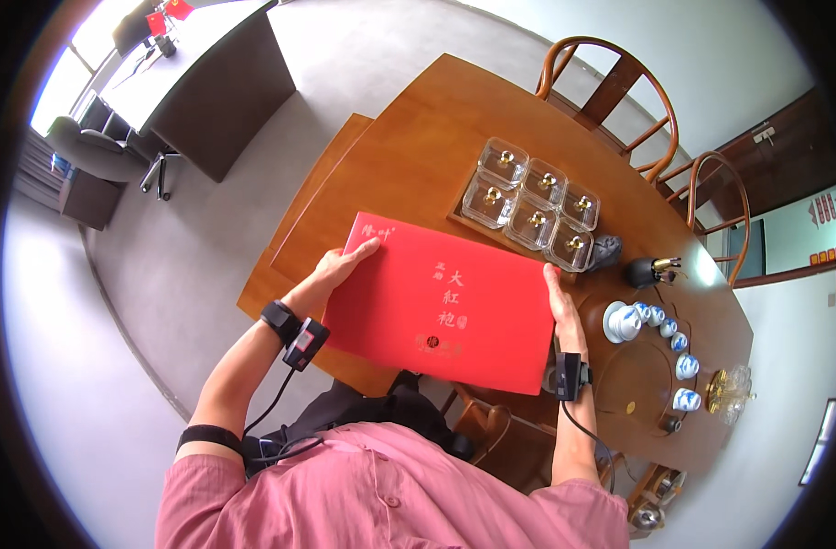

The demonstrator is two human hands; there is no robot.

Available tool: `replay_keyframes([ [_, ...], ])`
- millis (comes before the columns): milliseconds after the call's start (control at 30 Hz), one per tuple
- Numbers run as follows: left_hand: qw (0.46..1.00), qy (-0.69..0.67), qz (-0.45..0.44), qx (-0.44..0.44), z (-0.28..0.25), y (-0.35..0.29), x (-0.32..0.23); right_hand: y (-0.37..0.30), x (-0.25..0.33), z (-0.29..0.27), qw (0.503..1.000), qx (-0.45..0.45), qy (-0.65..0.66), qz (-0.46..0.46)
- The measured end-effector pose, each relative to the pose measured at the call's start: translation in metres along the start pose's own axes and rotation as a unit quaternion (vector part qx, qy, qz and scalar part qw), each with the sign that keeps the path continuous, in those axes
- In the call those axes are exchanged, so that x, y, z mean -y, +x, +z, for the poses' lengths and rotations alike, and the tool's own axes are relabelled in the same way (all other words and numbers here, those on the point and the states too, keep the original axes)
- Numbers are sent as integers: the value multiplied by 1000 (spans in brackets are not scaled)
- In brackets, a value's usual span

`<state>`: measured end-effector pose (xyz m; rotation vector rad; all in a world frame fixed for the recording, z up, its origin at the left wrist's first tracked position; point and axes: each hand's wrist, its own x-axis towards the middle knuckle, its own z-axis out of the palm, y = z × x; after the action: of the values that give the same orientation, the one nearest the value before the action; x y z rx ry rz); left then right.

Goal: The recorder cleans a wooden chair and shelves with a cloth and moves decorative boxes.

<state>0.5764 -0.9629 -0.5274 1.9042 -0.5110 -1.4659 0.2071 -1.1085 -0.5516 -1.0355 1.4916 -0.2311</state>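
A large flat red gift box [390, 293] with light lettering is held level in front of my body, over the near edge of the wooden table [390, 137]. At its left side my left hand [343, 263] grips the edge, thumb lying on the top face. My right hand [562, 302] clasps the opposite side, its thumb near the upper right corner. The fingers under the box are hidden on both sides. Just beyond the box, several clear lidded containers [532, 224] with gold knobs stand in two rows on a wooden tray [459, 218].
Right of the box are a white-and-blue lidded teacup [624, 322], several small cups [686, 366], a dark tool holder [645, 273] and a glass stand [731, 393]. Wooden armchairs [610, 91] line the far side. A dark desk [226, 101] and office chair [116, 156] stand at far left.
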Motion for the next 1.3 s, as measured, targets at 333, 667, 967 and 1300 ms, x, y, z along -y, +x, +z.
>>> replay_keyframes([
  [333,989,-30,66,129,-63,-4,-108,-33,100,-70,971,110,167,-131],
  [667,861,-22,473,184,-40,-106,-133,-109,108,-85,906,119,315,-256],
  [967,812,-124,536,195,-52,-117,-94,-80,76,-59,841,90,389,-365],
  [1300,897,-254,311,-182,-187,-104,99,-26,-65,140,962,-38,-86,-257],
])
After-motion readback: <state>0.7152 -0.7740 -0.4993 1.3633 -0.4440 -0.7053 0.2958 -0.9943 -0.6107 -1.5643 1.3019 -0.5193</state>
